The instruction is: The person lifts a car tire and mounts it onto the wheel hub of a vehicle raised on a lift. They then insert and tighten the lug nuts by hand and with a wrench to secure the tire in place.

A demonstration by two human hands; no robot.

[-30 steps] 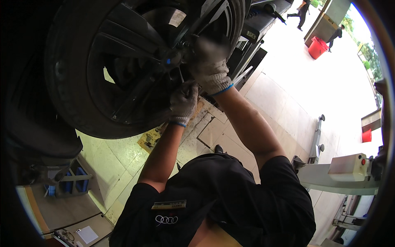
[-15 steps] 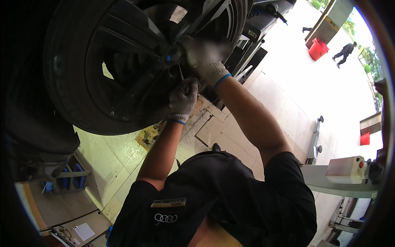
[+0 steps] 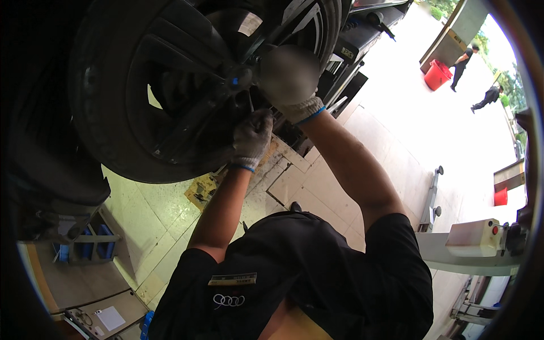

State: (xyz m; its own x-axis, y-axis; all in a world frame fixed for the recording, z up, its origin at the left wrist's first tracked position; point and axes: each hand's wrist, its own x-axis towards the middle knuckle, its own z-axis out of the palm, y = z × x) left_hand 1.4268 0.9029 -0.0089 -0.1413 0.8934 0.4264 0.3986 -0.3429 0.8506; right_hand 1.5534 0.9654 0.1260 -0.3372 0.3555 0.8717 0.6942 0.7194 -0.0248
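In the head view both gloved hands are raised to the dark alloy wheel (image 3: pixel 187 85) overhead: the left hand (image 3: pixel 252 136) is curled shut on something at a lower spoke that I cannot make out, just below the right hand (image 3: pixel 289 76), which is blurred at the hub, its grip not readable. Against half a second ago, the right hand has shifted slightly toward the hub, while the left stays at the same spoke. Far off beyond the right hand, a walking person (image 3: pixel 486 97) now appears farther along the pale floor, near a red bin (image 3: pixel 436 75).
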